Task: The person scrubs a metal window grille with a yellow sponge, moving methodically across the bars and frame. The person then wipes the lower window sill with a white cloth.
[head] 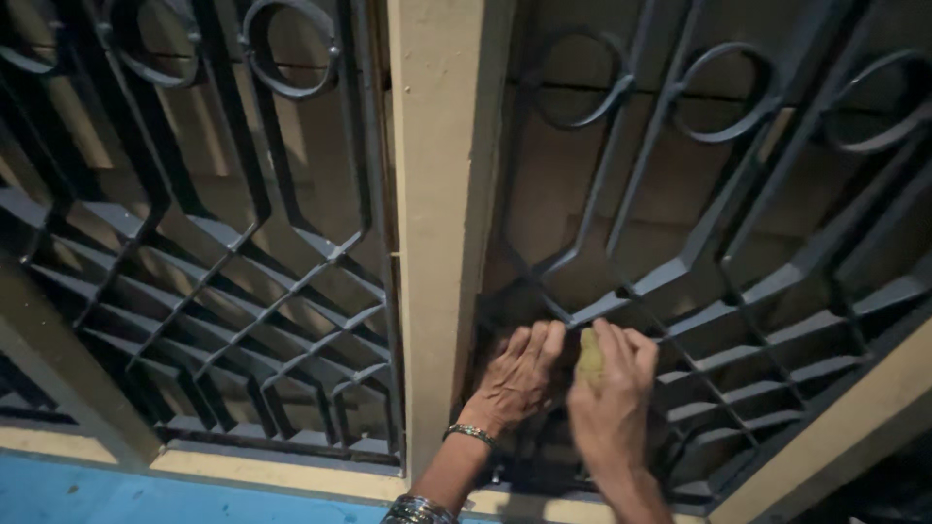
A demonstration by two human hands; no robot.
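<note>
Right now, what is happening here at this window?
A person works with both bare hands at a dark metal grille set in a cream window frame. The right hand pinches a small yellowish-green pad against a slanted bar of the grille. The left hand, with bangles on its wrist, rests its fingers on the same bar, close beside the pad. A second grille panel stands left of the frame post, untouched.

Only one view is given, shot from head height, tilted, up close at the window grille (680, 262).
</note>
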